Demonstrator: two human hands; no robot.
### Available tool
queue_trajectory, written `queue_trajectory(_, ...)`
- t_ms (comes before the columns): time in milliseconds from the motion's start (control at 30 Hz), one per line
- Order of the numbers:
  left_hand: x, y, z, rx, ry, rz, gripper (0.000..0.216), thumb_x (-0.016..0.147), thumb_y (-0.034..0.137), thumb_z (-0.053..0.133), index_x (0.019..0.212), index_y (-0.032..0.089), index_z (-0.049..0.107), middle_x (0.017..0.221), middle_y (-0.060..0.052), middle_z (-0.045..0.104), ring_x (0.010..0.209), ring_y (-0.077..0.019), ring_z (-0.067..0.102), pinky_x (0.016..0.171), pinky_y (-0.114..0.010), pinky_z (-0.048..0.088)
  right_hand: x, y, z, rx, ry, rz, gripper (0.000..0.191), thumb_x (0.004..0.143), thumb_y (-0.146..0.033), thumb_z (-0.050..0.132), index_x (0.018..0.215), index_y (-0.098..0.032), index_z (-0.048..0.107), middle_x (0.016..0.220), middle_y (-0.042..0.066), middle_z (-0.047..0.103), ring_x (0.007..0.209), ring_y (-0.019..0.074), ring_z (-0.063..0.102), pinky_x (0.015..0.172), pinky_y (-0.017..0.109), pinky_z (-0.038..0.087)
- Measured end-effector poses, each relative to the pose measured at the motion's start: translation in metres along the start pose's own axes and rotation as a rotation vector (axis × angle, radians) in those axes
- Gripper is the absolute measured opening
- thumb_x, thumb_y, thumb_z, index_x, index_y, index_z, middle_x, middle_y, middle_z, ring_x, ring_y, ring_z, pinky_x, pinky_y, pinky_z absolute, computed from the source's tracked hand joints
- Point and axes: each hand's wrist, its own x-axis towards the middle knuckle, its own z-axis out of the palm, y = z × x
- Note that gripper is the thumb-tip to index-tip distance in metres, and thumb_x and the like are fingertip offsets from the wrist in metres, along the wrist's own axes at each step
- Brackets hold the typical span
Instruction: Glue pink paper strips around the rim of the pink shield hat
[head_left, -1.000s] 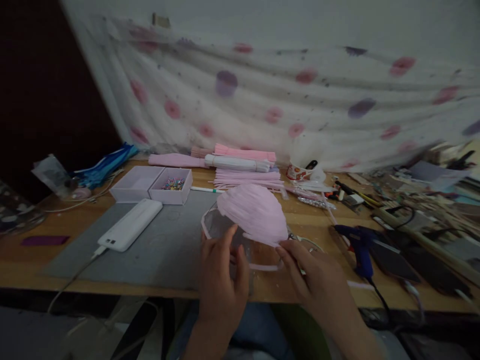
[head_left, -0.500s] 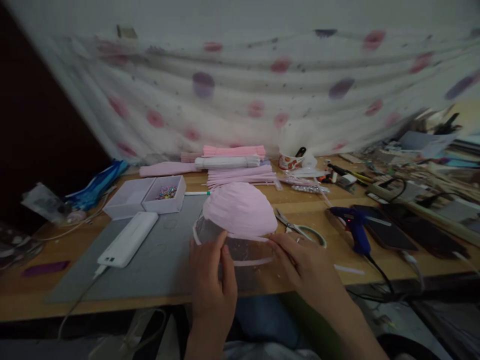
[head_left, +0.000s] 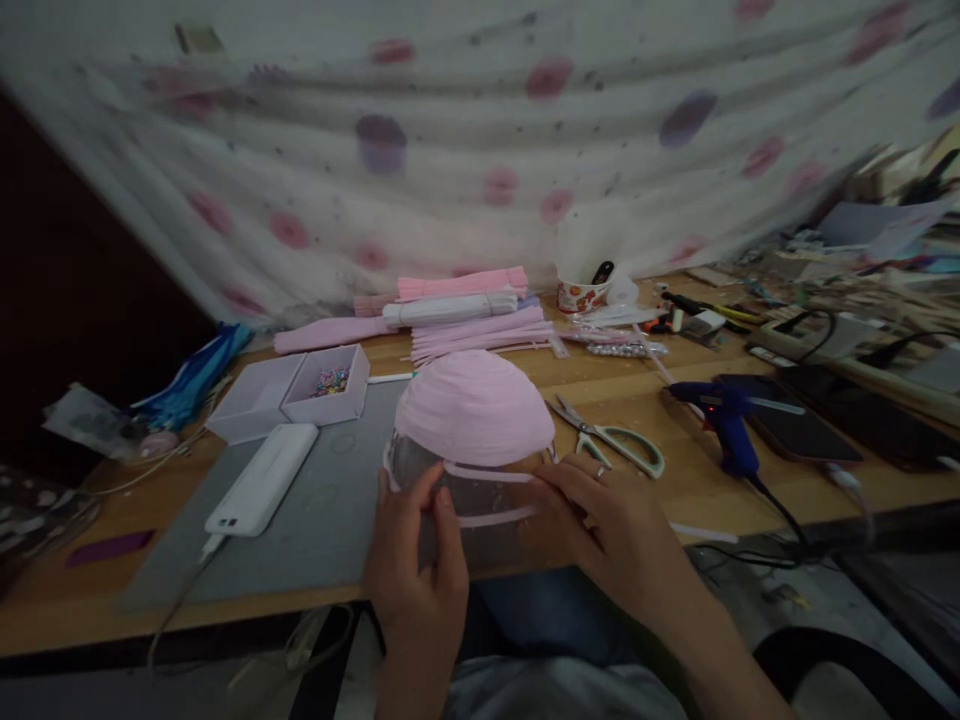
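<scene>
Floral cloth [head_left: 495,150] hangs behind the wooden table [head_left: 727,505]. Right hand [head_left: 622,530] pinches a pale strip [head_left: 491,474] below the pink dome [head_left: 476,410], near the table's front edge; left hand [head_left: 420,560] meets the other end, its hold unclear. Scissors [head_left: 590,430] lie just right, glue gun [head_left: 724,420] beyond. Fingers hide some see-through lower shell; far-right clutter [head_left: 885,270] runs out of view, dim.

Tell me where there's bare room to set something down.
Mainly the grey mat between the white device and left hand, apart from faint rings; also some wooden tabletop between scissors and glue gun. It's crowded behind the pink dome, where strip bundles lie.
</scene>
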Motion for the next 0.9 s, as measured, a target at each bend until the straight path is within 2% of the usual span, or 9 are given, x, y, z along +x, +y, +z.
queue_trajectory(167,-0.0036,0.0017,0.0003,-0.013,-0.023,0.015,0.026,0.092,0.016,0.056,0.114,0.019,0.069,0.11,-0.007,0.075,0.119,-0.0213,0.065,0.11,-0.037,0.044,-0.0027,0.0007,-0.0013,0.035,-0.021,0.006,0.021,0.099,-0.02,0.046,0.091,-0.018,0.065,0.073,0.004,0.065,0.064,0.017,0.059,0.056,0.027,0.038)
queue_trajectory(233,-0.0061,0.002,0.0006,-0.014,-0.025,-0.02,0.026,0.091,0.018,0.057,0.114,0.02,0.069,0.105,-0.007,0.076,0.123,-0.0227,0.062,0.109,-0.037,0.045,-0.0041,0.0008,-0.0008,0.043,-0.003,0.023,0.02,0.099,-0.02,0.046,0.096,-0.018,0.066,0.076,0.004,0.067,0.064,0.0167,0.06,0.055,0.027,0.039)
queue_trajectory(333,-0.0087,0.0022,0.0004,-0.032,0.003,-0.108,0.02,0.09,0.023,0.06,0.107,0.02,0.069,0.088,-0.004,0.076,0.107,-0.0205,0.07,0.1,-0.033,0.051,-0.005,-0.001,0.0008,0.092,0.032,0.02,0.02,0.099,-0.018,0.045,0.103,-0.018,0.064,0.081,0.004,0.071,0.06,0.0147,0.061,0.053,0.025,0.041)
queue_trajectory(433,-0.0078,0.0035,-0.0013,-0.039,0.013,-0.168,0.016,0.089,0.027,0.062,0.102,0.02,0.067,0.081,-0.002,0.075,0.079,-0.0148,0.074,0.077,-0.023,0.056,-0.004,-0.0041,0.0023,0.119,0.056,-0.003,0.02,0.098,-0.016,0.045,0.103,-0.019,0.063,0.082,0.004,0.071,0.063,0.0147,0.064,0.054,0.025,0.043)
queue_trajectory(500,-0.0061,0.0051,-0.0029,-0.033,0.017,-0.181,0.016,0.088,0.028,0.063,0.102,0.02,0.066,0.08,-0.002,0.076,0.075,-0.0144,0.074,0.068,-0.02,0.055,-0.003,-0.0056,0.0028,0.124,0.074,-0.011,0.019,0.097,-0.015,0.045,0.102,-0.019,0.063,0.082,0.004,0.071,0.066,0.0151,0.065,0.055,0.024,0.045)
queue_trajectory(600,-0.0047,0.0074,-0.0045,-0.007,0.033,-0.188,0.015,0.087,0.029,0.065,0.1,0.021,0.066,0.081,-0.002,0.077,0.083,-0.0168,0.075,0.065,-0.02,0.055,-0.0021,-0.0063,0.0029,0.134,0.114,-0.017,0.017,0.096,-0.014,0.047,0.1,-0.019,0.063,0.08,0.003,0.07,0.064,0.014,0.064,0.053,0.023,0.044)
queue_trajectory(700,-0.0052,0.0074,-0.0046,0.012,0.03,-0.183,0.014,0.086,0.028,0.066,0.099,0.022,0.066,0.079,-0.001,0.077,0.079,-0.0159,0.076,0.063,-0.019,0.055,-0.0021,-0.0062,0.0032,0.142,0.145,-0.03,0.017,0.095,-0.013,0.048,0.1,-0.019,0.063,0.076,0.002,0.068,0.061,0.0131,0.063,0.051,0.023,0.042)
queue_trajectory(900,-0.0055,0.0029,-0.0037,0.06,0.026,-0.052,0.015,0.087,0.022,0.064,0.101,0.02,0.069,0.089,-0.005,0.079,0.087,-0.0204,0.076,0.077,-0.028,0.059,-0.0006,-0.0068,0.0052,0.134,0.158,-0.04,0.018,0.094,-0.012,0.049,0.099,-0.019,0.064,0.078,0.003,0.069,0.055,0.0116,0.059,0.049,0.022,0.042)
